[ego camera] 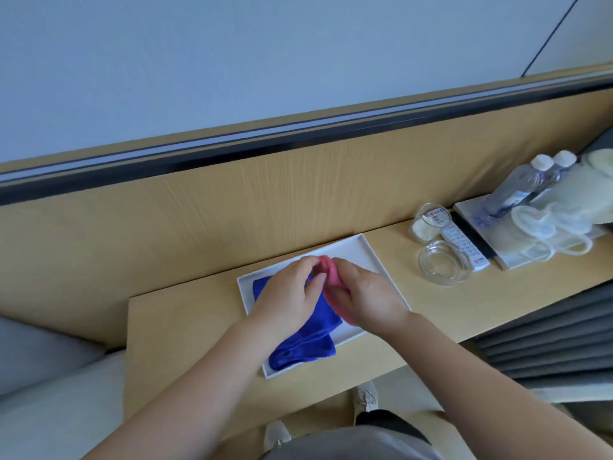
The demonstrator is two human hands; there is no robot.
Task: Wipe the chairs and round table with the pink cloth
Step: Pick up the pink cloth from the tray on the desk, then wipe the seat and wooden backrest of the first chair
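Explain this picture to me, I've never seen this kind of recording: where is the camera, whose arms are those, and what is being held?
There is no machine here. The single picture comes from a wide-angle camera worn on a person's head, looking down, so the two bare arms are the wearer's own. The left hand and right hand both grip a bunched pink cloth above a white tray on a wooden desk. A blue cloth lies in that tray. To the right are a glass ashtray, a remote control and, on a second tray, two water bottles. No chairs or round table show, so the wiping seems not yet begun.
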